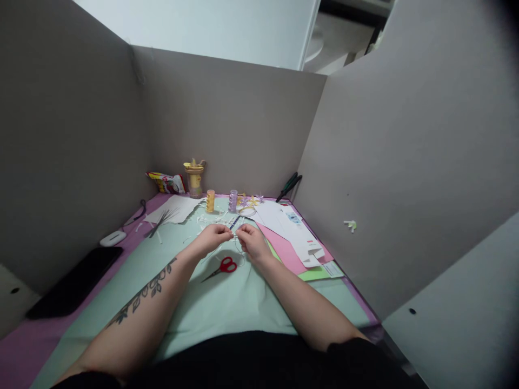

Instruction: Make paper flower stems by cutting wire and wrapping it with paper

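Observation:
Over the middle of the pale green cloth, my left hand (213, 238) and my right hand (253, 241) meet almost fingertip to fingertip. Both are closed in a pinch on a thin white string (234, 235), whose loose ends hang below them. The exact spot between the fingers is too small to make out. Just below my hands lies a pair of red-handled scissors (227, 265), its blades pointing to the lower left. Small white scraps (214, 219) are scattered beyond my fingers, and a dark pen-like stick (234, 222) lies close behind them.
At the back stand a yellow-lidded bottle (194, 181), an orange tube (210, 201) and a purple tube (232, 201). Dark-handled pliers (288, 187) lean on the right panel. Pink paper (279, 248) and white sheets lie right; a black phone-like slab (75, 282) lies left. Grey panels enclose three sides.

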A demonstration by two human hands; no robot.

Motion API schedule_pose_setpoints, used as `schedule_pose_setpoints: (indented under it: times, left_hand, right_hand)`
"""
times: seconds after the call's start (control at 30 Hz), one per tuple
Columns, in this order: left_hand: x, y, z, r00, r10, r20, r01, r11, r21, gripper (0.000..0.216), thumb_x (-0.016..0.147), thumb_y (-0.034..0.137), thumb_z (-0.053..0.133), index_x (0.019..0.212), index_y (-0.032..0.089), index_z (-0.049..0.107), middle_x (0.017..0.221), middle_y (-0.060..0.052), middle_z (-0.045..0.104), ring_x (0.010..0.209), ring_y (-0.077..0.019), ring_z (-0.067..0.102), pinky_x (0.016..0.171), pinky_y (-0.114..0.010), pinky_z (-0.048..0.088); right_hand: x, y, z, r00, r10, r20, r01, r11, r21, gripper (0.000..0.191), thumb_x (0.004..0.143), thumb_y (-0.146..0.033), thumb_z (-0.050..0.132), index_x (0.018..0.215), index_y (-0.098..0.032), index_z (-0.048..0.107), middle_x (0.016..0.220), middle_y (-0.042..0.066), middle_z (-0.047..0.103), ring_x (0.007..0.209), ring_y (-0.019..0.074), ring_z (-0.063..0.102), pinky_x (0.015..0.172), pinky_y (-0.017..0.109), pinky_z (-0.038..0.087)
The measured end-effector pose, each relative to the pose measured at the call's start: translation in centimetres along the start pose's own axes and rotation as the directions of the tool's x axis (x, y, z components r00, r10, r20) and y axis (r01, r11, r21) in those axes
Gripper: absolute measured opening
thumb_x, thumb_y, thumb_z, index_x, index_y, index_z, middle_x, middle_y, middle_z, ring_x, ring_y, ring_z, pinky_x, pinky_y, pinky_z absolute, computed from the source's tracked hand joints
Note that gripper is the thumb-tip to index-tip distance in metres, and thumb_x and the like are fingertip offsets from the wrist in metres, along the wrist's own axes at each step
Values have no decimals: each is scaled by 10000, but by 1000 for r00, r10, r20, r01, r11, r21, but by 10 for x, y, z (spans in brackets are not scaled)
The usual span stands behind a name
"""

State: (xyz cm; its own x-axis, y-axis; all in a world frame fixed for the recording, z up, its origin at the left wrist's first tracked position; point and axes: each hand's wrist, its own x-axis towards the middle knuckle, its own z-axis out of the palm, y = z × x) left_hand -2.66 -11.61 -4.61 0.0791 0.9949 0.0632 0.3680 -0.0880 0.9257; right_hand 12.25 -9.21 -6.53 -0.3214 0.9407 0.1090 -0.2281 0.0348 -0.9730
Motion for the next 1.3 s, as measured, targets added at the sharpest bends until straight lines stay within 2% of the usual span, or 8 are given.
schedule_pose_setpoints:
  times: [0.3, 0.47, 0.67, 0.83, 0.93, 1.07, 1.17, 1.3]
  left_hand:
    - [-1, 3, -6, 996, -37, 86, 47, 992, -115, 225, 626, 372, 579, 700, 160, 594, 582, 46, 437, 527, -84, 349, 481, -204, 254]
    - [-7, 9, -10, 971, -23, 240, 55, 990, -129, 199, 615, 337, 576, 699, 159, 606, 541, 56, 399, 489, -74, 302, 472, -204, 247]
    - [-13, 13, -11, 895, 6, 446, -88, 983, 163, 172, 618, 286, 552, 688, 174, 662, 556, 32, 532, 514, -97, 389, 502, -217, 287]
    - [-8, 2, -1, 951, 41, 305, -150, 927, 344, 116, 538, 197, 528, 547, 172, 642, 491, 30, 544, 511, -117, 428, 514, -235, 287]
    - [-1, -4, -3, 987, 46, 156, -97, 936, 338, 98, 551, 221, 524, 522, 166, 599, 488, 23, 515, 536, -124, 427, 522, -241, 276]
    - [3, -4, -13, 999, 31, 22, -36, 966, 256, 185, 644, 327, 499, 617, 161, 576, 526, 31, 467, 518, -109, 387, 486, -228, 270]
    - [0, 3, -19, 999, 18, 50, -19, 1000, 10, 202, 682, 355, 512, 690, 158, 560, 572, 38, 443, 491, -80, 344, 450, -205, 262]
    - [-8, 15, -22, 988, 65, 144, -12, 939, -342, 172, 660, 306, 579, 637, 160, 491, 580, 46, 384, 477, -56, 273, 422, -195, 201]
  right_hand:
    - [-1, 3, -4, 992, 66, 110, -67, 998, 1, 171, 626, -268, 621, 680, -188, 480, 463, -99, 353, 370, 37, 220, 356, 194, 113]
    - [5, 5, -15, 957, 101, 272, -74, 991, -107, 121, 630, -257, 577, 690, -188, 498, 494, -80, 394, 391, 47, 244, 370, 187, 159]
    - [14, -5, -33, 943, 100, 317, -1, 954, -298, 65, 605, -219, 616, 616, -164, 584, 537, -40, 502, 461, 71, 373, 425, 192, 253]
    - [7, -13, -30, 959, -50, 278, 165, 898, -407, 46, 652, -200, 602, 626, -171, 578, 602, -38, 521, 572, 96, 419, 523, 209, 291]
    - [-4, -16, -21, 927, -219, 303, 356, 767, -533, 62, 726, -205, 549, 672, -181, 567, 651, -24, 534, 613, 113, 444, 569, 229, 314]
    - [-17, -21, -10, 833, -414, 367, 553, 583, -596, 94, 782, -191, 500, 698, -193, 542, 728, 8, 551, 698, 142, 492, 655, 262, 359]
    - [-24, -24, -6, 784, -505, 361, 615, 552, -563, 108, 798, -194, 487, 698, -204, 528, 723, 19, 536, 716, 157, 486, 691, 287, 376]
    - [-30, -26, -4, 759, -568, 317, 644, 585, -494, 107, 794, -207, 507, 689, -213, 530, 710, 25, 536, 725, 168, 477, 711, 310, 382]
